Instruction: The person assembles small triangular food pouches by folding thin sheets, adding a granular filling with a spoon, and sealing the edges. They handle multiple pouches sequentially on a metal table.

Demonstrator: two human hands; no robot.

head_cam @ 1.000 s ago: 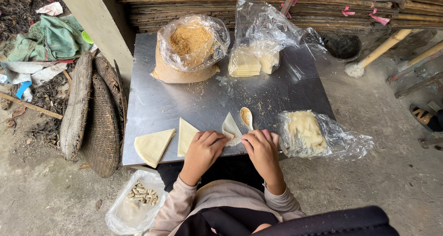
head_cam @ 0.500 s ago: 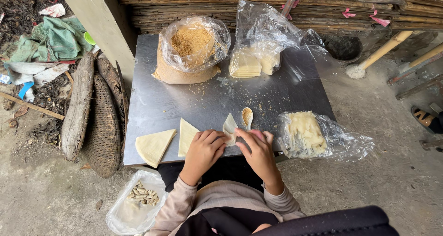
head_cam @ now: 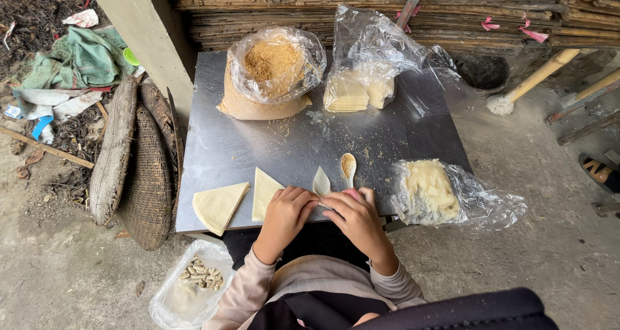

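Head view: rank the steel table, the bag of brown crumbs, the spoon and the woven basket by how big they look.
1. Steel table, by far the largest.
2. Woven basket leaning at the table's left; it stands lower, farther from the camera, so its lead over the bag is unsure.
3. Bag of brown crumbs.
4. Spoon, smallest.

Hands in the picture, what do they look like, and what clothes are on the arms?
Both hands are bare, with no gloves or rings in view. The left hand and the right hand come out of long, soft sleeves in a pale pinkish-beige, bunched at the wrists.
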